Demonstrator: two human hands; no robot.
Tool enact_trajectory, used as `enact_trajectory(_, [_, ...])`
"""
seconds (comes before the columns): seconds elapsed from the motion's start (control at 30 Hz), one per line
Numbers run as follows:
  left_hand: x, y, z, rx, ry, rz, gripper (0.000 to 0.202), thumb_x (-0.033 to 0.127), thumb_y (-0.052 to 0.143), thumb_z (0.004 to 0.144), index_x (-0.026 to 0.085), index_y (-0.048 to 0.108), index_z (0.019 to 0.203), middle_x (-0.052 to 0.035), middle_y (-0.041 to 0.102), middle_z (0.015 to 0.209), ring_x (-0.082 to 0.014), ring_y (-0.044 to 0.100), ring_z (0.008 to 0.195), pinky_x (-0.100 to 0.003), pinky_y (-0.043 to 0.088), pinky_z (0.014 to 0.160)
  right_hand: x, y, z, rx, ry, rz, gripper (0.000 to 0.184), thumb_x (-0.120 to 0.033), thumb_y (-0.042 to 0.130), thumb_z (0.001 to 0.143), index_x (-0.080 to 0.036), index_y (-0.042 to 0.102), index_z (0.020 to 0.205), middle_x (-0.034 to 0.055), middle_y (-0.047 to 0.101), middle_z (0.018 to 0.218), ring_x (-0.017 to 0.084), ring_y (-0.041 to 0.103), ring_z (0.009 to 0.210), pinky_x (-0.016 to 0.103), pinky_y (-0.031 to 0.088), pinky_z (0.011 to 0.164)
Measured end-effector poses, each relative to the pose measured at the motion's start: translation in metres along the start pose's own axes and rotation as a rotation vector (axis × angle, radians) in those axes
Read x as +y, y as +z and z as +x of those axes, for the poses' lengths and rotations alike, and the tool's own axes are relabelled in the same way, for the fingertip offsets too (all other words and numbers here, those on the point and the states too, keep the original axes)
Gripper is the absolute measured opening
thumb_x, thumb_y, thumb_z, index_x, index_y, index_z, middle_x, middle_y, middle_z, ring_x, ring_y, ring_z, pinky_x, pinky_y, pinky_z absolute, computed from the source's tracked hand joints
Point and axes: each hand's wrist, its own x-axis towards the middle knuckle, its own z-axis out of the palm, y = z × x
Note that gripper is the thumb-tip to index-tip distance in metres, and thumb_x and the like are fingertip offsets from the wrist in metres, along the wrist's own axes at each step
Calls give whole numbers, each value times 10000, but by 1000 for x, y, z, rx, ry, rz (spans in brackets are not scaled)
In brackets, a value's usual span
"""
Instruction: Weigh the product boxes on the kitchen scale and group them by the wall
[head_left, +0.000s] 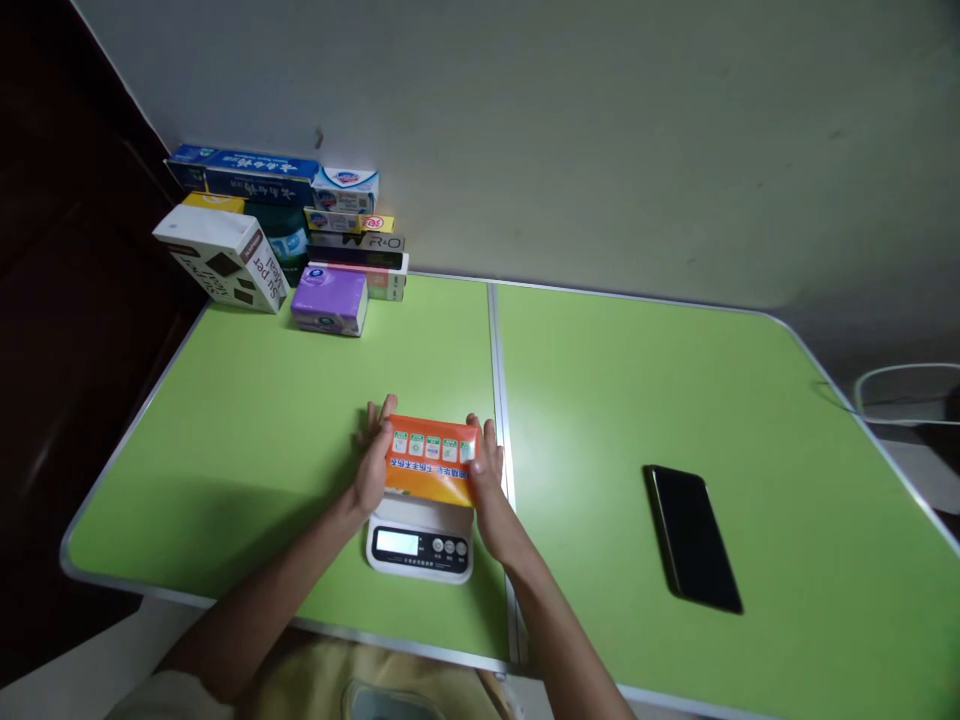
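Observation:
An orange and yellow packet (432,460) with small printed pictures on it is held between my two hands. My left hand (373,462) grips its left end, and my right hand (487,485) grips the right end with the thumb on top. Directly beneath is a white kitchen scale (379,572), its display lit and several round buttons beside it. The packet covers the scale's weighing plate, so I cannot tell whether the two touch.
At the back left stand stacked boxes: blue toothpaste boxes (262,178), a white carton (225,255) and a purple tissue pack (330,300). A black phone (694,537) lies on the right of the green table (615,390). A metal seam (498,350) crosses the tabletop.

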Motion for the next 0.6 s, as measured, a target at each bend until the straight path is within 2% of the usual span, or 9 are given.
enact_trajectory(0.1, [-6,-2,2,13,-32,112,508,481,241,948,322,368,1413,32,160,1572,-157,-136,1430,-452,-188,1116,4,4,-1,0,16,21,668,-655,213,898,-397,5,1478,-144,-173,1553,195,-272,1394,525,-200,1117])
enact_trajectory(0.2, [-7,-8,4,99,23,75,582,563,284,918,312,304,1443,19,52,1579,-179,-111,1433,-462,-125,1140,8,-2,-2,74,-3,96,666,-671,154,893,-390,17,1481,-123,-125,1569,188,-206,1422,522,-141,1136])
enact_trajectory(0.3, [-1,-24,3,188,166,-44,665,621,233,901,285,227,1474,15,41,1581,-157,-20,1445,-383,-14,1177,6,-17,-4,281,-96,282,645,-645,67,905,-367,82,1487,-97,-10,1588,172,-75,1453,498,-60,1162])
enact_trajectory(0.4, [11,-45,1,263,235,-91,749,656,174,884,224,148,1495,3,25,1585,-119,1,1445,-303,-6,1176,2,-35,-8,482,-182,425,639,-629,81,914,-343,238,1464,-73,135,1581,168,22,1459,478,-42,1169])
enact_trajectory(0.5, [19,-59,-5,327,186,-158,753,658,194,877,224,174,1492,18,60,1584,-124,0,1445,-294,15,1178,-3,-43,-15,542,-211,506,588,-617,150,920,-366,379,1401,-81,225,1559,172,78,1456,469,-27,1172])
enact_trajectory(0.6, [20,-61,-13,346,108,-204,663,608,173,902,285,220,1480,72,108,1576,-131,31,1443,-275,87,1177,-6,-37,-21,523,-216,561,548,-613,203,921,-381,453,1350,-78,286,1539,178,117,1452,461,-1,1175])
